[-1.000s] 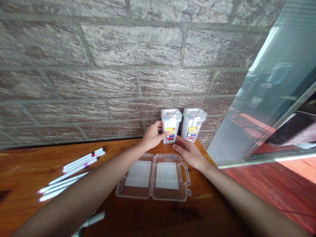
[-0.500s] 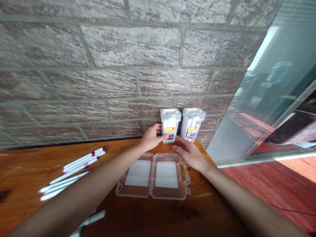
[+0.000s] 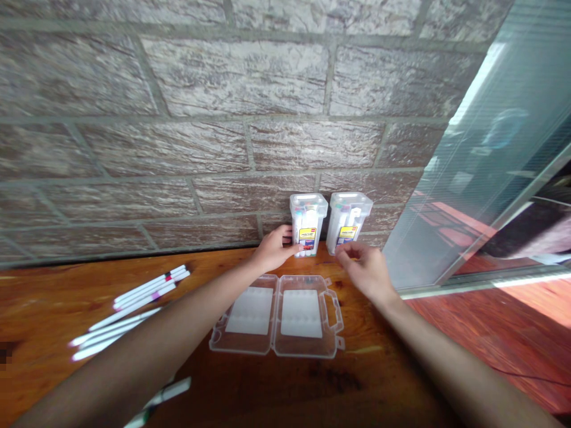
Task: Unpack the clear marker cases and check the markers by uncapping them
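Two clear plastic marker boxes with yellow labels stand upright side by side against the wall. My left hand [image 3: 277,248] is closed round the left side of the left marker box [image 3: 307,224], with the thumb across its front. In front of the lower part of the right marker box [image 3: 348,221] is my right hand [image 3: 363,266], its fingers curled in and the thumb drawn to them. Whether those fingertips touch the box or hold something, I cannot make out. A clear plastic carrying case [image 3: 277,343] lies opened flat on the table below my hands, with white ridged inserts in both halves.
Several white markers [image 3: 129,309] lie on the wooden table [image 3: 49,291] at the left, partly behind my left forearm. Another marker [image 3: 169,392] lies near the front. A stone-patterned wall [image 3: 200,137] rises behind, and a glass partition [image 3: 446,208] stands at the right.
My right hand has shifted right, from between the boxes to the front of the right one, and its fingers have curled in. The left hand stays on the left box.
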Tool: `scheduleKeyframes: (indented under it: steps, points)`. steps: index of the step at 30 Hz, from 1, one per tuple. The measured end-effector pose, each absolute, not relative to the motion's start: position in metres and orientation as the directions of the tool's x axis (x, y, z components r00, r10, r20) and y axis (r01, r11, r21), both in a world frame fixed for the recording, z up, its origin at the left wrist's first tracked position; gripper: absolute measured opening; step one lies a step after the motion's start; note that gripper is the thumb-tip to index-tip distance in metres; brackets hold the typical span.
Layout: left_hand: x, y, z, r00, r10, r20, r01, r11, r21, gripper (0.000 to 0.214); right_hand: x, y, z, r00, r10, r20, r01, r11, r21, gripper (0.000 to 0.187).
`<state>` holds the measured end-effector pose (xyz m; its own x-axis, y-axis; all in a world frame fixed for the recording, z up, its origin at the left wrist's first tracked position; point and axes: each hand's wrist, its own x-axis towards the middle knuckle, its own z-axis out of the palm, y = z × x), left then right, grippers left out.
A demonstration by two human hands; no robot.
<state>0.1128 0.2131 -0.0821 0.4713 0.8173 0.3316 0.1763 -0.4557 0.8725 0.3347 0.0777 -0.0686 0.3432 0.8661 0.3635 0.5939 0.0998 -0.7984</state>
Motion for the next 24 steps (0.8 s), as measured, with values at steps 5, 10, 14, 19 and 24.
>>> scheduleKeyframes:
  steps: [5, 10, 14, 19, 24]
  points:
    - [0.11, 0.219, -0.089, 0.495, 0.82, 0.287, 0.196, -0.428, 0.882, 0.054, 0.362, 0.086, -0.067, 0.583, 0.677, 0.45, 0.624, -0.019, -0.781, 0.053]
    - [0.106, 0.225, -0.097, 0.544, 0.804, 0.239, 0.212, -0.408, 0.888, 0.051, 0.359, 0.105, -0.083, 0.548, 0.765, 0.339, 0.624, -0.104, -0.774, 0.089]
    - [0.104, 0.228, -0.103, 0.573, 0.789, 0.22, 0.231, -0.413, 0.881, 0.036, 0.356, 0.113, -0.087, 0.535, 0.799, 0.276, 0.671, -0.202, -0.713, 0.079]
    - [0.104, 0.229, -0.107, 0.581, 0.784, 0.219, 0.22, -0.411, 0.885, 0.038, 0.355, 0.115, -0.086, 0.519, 0.815, 0.259, 0.729, -0.264, -0.632, 0.058]
    - [0.102, 0.228, -0.107, 0.579, 0.784, 0.225, 0.213, -0.412, 0.886, 0.044, 0.356, 0.114, -0.085, 0.519, 0.815, 0.256, 0.742, -0.281, -0.608, 0.051]
